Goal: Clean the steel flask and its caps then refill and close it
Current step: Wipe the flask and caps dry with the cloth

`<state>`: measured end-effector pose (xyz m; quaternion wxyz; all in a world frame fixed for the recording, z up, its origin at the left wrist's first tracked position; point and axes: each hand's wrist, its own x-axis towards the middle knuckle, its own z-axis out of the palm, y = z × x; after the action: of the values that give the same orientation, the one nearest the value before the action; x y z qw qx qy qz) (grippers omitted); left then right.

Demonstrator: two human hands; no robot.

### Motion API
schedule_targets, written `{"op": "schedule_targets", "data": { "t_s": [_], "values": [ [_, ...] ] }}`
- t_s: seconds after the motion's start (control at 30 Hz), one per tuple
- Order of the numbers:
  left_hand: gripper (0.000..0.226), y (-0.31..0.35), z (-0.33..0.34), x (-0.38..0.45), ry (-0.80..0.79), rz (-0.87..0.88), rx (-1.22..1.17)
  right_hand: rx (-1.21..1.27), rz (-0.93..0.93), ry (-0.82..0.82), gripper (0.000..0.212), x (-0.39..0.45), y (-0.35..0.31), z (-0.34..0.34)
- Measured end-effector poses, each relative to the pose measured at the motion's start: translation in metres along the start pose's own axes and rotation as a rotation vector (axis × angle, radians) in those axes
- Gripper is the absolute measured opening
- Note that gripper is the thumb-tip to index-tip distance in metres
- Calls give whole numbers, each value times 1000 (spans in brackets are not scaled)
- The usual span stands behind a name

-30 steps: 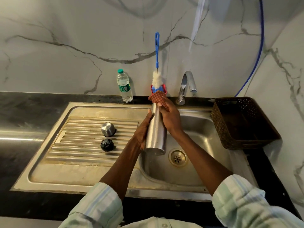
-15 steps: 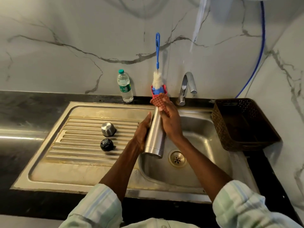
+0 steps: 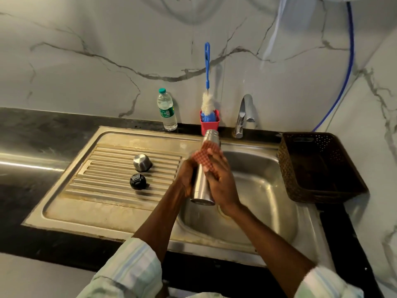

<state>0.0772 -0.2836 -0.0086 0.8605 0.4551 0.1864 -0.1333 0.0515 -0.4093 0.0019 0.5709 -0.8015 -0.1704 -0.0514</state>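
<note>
Scrubbing: steel flask is gripped upright over the sink by the left hand.
Cloth: a checked cloth is pressed against it by the right hand.
Caps: steel cap and black cap are left on the drainboard.

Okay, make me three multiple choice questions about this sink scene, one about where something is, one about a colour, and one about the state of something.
1. Where do the two caps lie?
A. in the basket
B. on the ribbed drainboard
C. in the basin

2. What colour is the holder with the bottle brush?
A. red
B. green
C. black

3. What is the flask's state?
A. capped on the counter
B. lying in the basin
C. uncapped, held over the basin

Answers:
1 B: the steel cap and black cap sit on the drainboard.
2 A: the holder is red.
3 C: the left hand grips the flask while the right hand presses a checked scrub pad on it.
</note>
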Motion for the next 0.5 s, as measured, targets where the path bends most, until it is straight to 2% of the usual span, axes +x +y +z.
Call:
{"op": "schedule_targets", "data": {
  "t_s": [0.1,0.17,0.3,0.43,0.5],
  "values": [
    [43,-15,14,-9,35,-55,3,16,121,68,41,36,-7,-26],
    [42,-25,19,-13,26,-84,-38,76,177,63,39,45,-11,-35],
    [39,-28,22,-14,61,-10,-42,66,87,-33,44,20,-7,-27],
    [46,-17,6,-11,87,58,60,26,7,-74,48,-25,-1,-8],
    [56,-16,-3,-8,93,56,87,27,-9,-55,50,-35,2,-1]
  ]
}}
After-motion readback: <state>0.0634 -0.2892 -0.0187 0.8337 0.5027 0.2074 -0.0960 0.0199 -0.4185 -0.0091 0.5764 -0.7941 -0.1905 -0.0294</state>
